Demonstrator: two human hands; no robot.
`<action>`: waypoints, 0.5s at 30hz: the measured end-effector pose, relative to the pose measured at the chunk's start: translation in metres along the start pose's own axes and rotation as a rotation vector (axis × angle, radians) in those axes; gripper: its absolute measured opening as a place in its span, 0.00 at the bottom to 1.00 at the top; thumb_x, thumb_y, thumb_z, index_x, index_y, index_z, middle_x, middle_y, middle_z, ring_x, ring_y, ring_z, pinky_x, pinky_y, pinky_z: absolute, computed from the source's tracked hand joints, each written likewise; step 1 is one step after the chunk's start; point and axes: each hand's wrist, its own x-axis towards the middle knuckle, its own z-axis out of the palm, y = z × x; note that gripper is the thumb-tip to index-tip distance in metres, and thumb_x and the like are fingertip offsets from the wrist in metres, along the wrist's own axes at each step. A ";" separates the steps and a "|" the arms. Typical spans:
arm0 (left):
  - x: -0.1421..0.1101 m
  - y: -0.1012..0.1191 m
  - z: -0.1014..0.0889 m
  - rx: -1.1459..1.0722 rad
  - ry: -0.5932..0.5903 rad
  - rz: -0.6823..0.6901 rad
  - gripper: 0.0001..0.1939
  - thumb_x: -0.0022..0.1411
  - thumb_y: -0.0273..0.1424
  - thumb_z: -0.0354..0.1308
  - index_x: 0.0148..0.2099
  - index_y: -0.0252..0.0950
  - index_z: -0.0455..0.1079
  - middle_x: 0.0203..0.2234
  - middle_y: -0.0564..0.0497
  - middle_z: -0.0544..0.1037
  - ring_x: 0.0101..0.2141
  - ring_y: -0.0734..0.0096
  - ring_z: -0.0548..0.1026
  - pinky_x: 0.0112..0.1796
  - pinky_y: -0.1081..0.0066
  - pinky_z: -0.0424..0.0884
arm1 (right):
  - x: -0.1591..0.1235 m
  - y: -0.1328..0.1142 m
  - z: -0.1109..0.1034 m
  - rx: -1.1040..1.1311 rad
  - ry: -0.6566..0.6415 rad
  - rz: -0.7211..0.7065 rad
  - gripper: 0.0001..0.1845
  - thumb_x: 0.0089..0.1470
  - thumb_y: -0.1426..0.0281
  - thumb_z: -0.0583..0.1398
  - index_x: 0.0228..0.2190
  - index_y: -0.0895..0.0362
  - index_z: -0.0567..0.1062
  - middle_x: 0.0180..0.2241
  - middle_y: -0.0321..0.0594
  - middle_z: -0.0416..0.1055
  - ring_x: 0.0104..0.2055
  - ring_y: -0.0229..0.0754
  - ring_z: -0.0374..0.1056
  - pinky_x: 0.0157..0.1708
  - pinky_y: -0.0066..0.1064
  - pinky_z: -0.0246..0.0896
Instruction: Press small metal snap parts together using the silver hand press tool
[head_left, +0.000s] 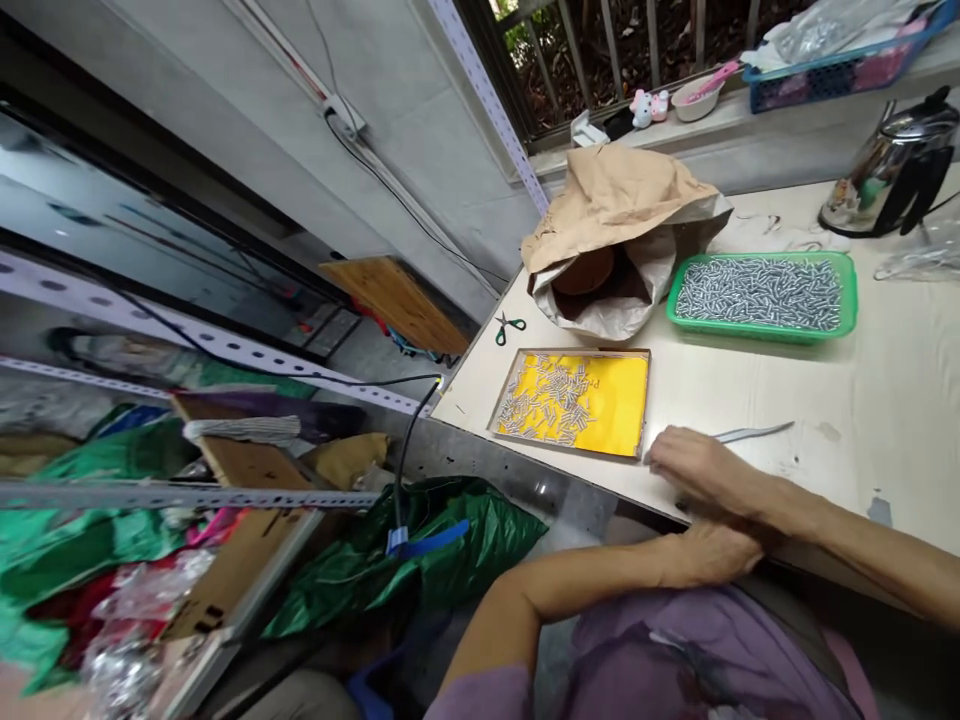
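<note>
My right hand (pixel 691 462) rests at the table's front edge with its fingers curled down, beside the near right corner of a shallow tray (pixel 646 410). What those fingers hold, if anything, is hidden. My left hand (pixel 716 553) lies lower, partly behind my right wrist, and its fingers are out of sight. Small silver metal pins (pixel 559 395) lie scattered over the tray's yellow bottom, mostly on its left side. A slim grey pointed tool (pixel 754 432), like tweezers, shows just behind my right hand.
A green container (pixel 757 335) full of similar metal pieces stands behind the tray. Left of it is an open brown paper bag (pixel 619 195). Scissors (pixel 510 327) lie near the table's left edge. An electric kettle (pixel 889 170) stands at back right. A green sack (pixel 480 530) lies below the table.
</note>
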 end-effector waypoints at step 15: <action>0.018 -0.116 -0.132 0.597 -0.133 -0.629 0.16 0.65 0.33 0.50 0.37 0.29 0.78 0.37 0.36 0.76 0.44 0.51 0.70 0.40 0.61 0.67 | 0.012 0.135 -0.153 -0.413 0.629 0.669 0.18 0.59 0.65 0.52 0.47 0.58 0.74 0.43 0.49 0.76 0.43 0.52 0.69 0.44 0.47 0.62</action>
